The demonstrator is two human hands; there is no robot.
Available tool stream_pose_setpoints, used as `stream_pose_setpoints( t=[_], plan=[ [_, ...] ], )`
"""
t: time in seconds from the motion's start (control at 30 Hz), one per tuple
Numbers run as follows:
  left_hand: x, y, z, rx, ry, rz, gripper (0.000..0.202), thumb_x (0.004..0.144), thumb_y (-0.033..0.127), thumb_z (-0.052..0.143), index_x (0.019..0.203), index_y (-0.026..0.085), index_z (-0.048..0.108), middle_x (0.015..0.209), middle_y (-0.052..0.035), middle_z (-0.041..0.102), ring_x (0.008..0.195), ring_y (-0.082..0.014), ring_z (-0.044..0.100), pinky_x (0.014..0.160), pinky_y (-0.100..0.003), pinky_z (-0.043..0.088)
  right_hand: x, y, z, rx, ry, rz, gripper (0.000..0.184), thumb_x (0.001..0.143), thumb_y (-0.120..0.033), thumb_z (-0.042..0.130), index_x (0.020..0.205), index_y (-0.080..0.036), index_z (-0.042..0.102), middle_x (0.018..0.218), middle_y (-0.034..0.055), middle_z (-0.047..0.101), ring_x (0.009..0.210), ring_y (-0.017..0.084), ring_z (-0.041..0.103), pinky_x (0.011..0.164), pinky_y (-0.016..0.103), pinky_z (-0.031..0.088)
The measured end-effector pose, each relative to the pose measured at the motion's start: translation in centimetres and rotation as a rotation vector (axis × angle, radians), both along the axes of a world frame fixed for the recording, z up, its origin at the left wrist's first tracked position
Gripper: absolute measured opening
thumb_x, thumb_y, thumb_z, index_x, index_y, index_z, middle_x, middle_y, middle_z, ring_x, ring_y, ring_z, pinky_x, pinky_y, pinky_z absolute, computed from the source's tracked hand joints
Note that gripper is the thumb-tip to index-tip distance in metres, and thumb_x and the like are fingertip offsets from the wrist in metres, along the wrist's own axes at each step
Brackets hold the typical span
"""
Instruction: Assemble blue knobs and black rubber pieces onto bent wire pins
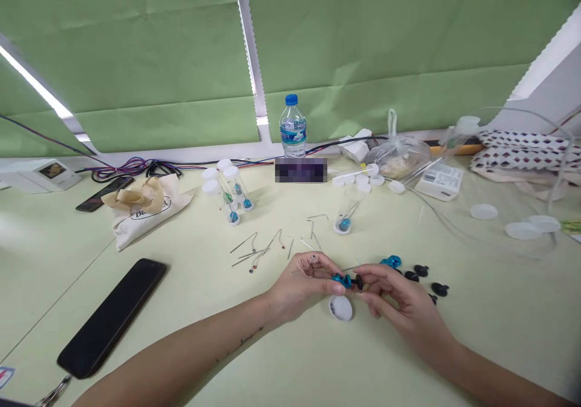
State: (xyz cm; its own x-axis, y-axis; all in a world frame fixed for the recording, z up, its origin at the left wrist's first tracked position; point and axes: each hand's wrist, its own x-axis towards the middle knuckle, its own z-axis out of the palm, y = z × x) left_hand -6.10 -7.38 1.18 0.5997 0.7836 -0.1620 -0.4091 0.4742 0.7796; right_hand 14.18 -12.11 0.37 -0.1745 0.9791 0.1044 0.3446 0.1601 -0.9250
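Note:
Between thumb and fingers, my left hand (pixel 305 283) pinches a small blue metal fitting (pixel 344 280). A thin bent wire with a small bead at its end also shows against this hand. My right hand (pixel 399 301) is closed on a black disc-headed knob (pixel 358 282), which meets the right end of the blue fitting. Whether the two are joined I cannot tell. Just below the fingers lies a white round cap (pixel 340 307) with tiny dark bits in it. Another blue fitting (pixel 391 261) and several black knobs (pixel 439 289) rest beyond my right hand.
Bent wires and hex keys (pixel 258 254) lie scattered behind my left hand. Clear tubes with white caps (pixel 231 192) stand further back, another tube (pixel 347 210) to the right. A phone (pixel 113 316), cloth pouch (pixel 149 210), water bottle (pixel 293 128) and loose caps (pixel 483 212) surround the work area.

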Motion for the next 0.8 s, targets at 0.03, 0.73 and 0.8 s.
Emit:
stream_pose_setpoints(
  t=[0.03, 0.73, 0.8],
  plan=[
    [-0.02, -0.02, 0.05, -0.005, 0.001, 0.000, 0.025, 0.058, 0.010, 0.085, 0.075, 0.011, 0.067, 0.076, -0.0063, 0.074, 0.070, -0.0163, 0.070, 0.073, -0.029, 0.052, -0.03, 0.01, -0.02, 0.000, 0.006, -0.001, 0.022, 0.088, -0.037, 0.060, 0.107, -0.025, 0.062, 0.075, 0.0015, 0.066, 0.057, 0.014, 0.058, 0.052, 0.027, 0.052],
    [-0.31, 0.14, -0.12, 0.053, 0.076, 0.028, 0.031, 0.055, 0.017, 0.089, 0.077, 0.012, 0.067, 0.083, -0.0046, 0.071, 0.076, -0.0152, 0.068, 0.080, -0.032, 0.050, -0.51, 0.42, 0.42, 0.056, -0.015, -0.053, 0.023, 0.087, -0.040, 0.060, 0.100, -0.021, 0.066, 0.075, 0.0027, 0.067, 0.053, 0.013, 0.058, 0.052, 0.029, 0.054],
    [-0.34, 0.15, -0.07, 0.061, 0.080, 0.022, 0.033, 0.054, 0.018, 0.089, 0.077, 0.012, 0.067, 0.080, -0.0047, 0.072, 0.075, -0.0160, 0.068, 0.079, -0.032, 0.050, -0.51, 0.44, 0.35, 0.066, -0.018, -0.055, 0.023, 0.087, -0.041, 0.060, 0.097, -0.021, 0.067, 0.075, 0.0028, 0.067, 0.052, 0.013, 0.058, 0.052, 0.029, 0.054]
  ],
)
